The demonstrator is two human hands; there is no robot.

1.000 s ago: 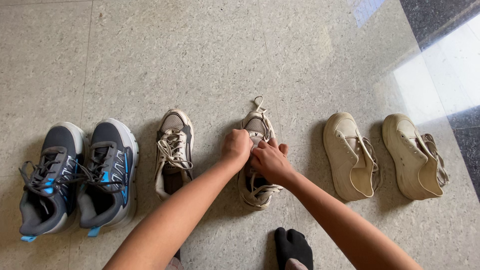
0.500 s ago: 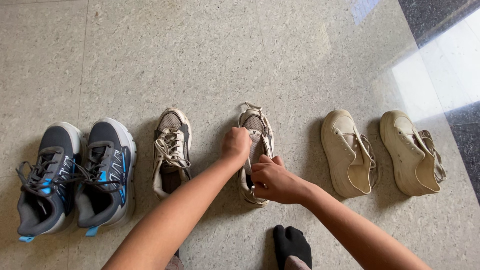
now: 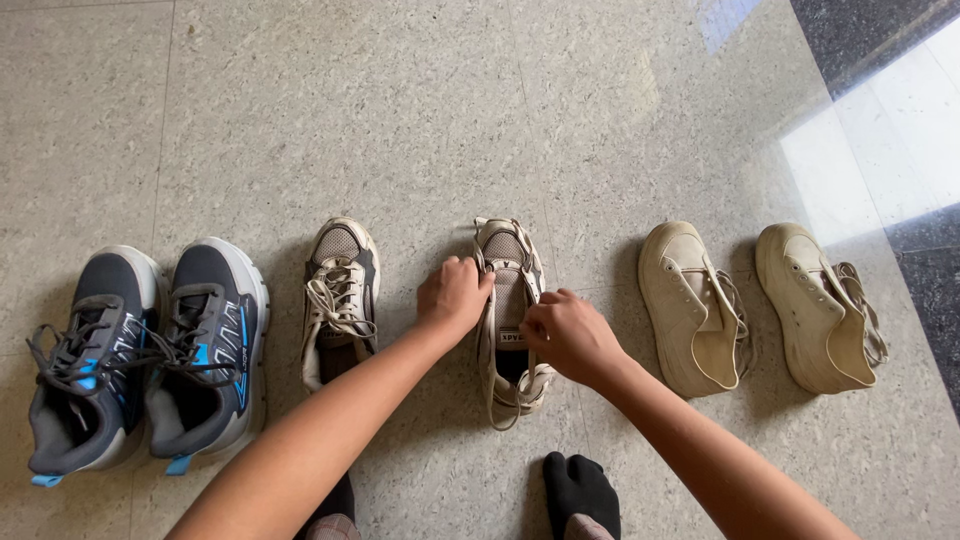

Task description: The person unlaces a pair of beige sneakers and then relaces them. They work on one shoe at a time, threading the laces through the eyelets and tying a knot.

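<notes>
Grey pair: two grey and blue trainers [image 3: 145,355] side by side at the left of the frame, laces loose.
Single sneaker: a beige laced sneaker [image 3: 339,297] left of centre, just beside my left wrist.
Left hand: my left hand [image 3: 452,297] pinches the left lace side of the middle beige sneaker [image 3: 508,310].
Middle sneaker: centre of the frame, toe pointing up, tongue showing.
Right hand: my right hand [image 3: 568,334] grips its right lace side, fingers curled tight.
Cream pair: two cream shoes [image 3: 765,305] at the right.
Sock: my black sock [image 3: 580,495] at the bottom edge.
</notes>
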